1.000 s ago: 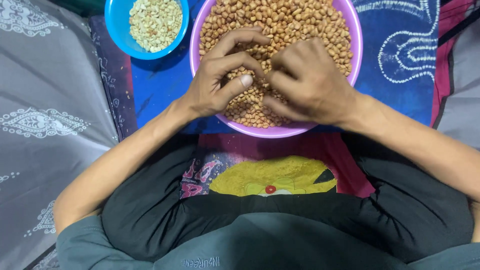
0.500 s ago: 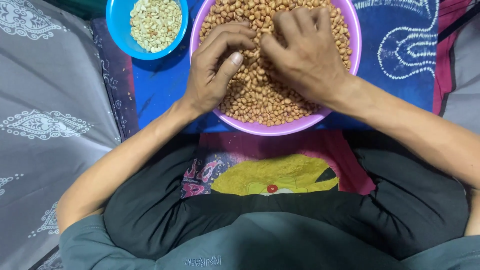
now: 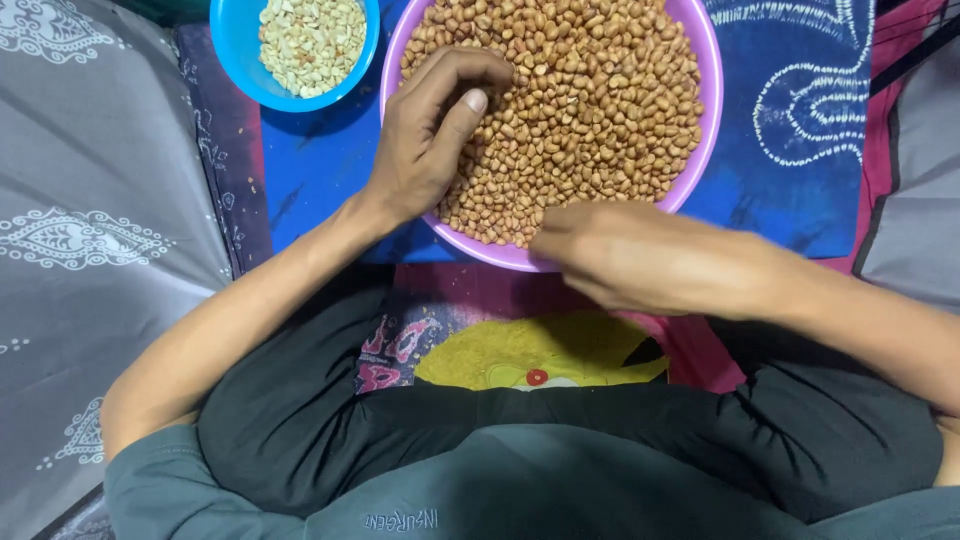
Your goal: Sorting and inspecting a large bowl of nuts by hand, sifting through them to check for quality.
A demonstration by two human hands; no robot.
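Note:
A purple bowl (image 3: 690,165) full of brown-skinned peanuts (image 3: 590,110) sits on a blue patterned cloth in front of my crossed legs. My left hand (image 3: 430,135) rests inside the bowl at its left side, with the fingers curled and the thumb pressed toward them over a few peanuts. My right hand (image 3: 625,258) is blurred and hovers over the bowl's near rim, just outside the peanuts. Its fingers are held together, and what they carry is hidden.
A blue bowl (image 3: 235,50) of pale skinned peanuts (image 3: 312,40) stands at the upper left, beside the purple bowl. Grey patterned fabric (image 3: 90,240) lies on the left. A pink cloth with a yellow patch (image 3: 540,350) covers my lap, between dark trousers.
My right hand has pulled out of the peanuts, back toward my body, to the bowl's near rim. My left hand has stayed in the bowl.

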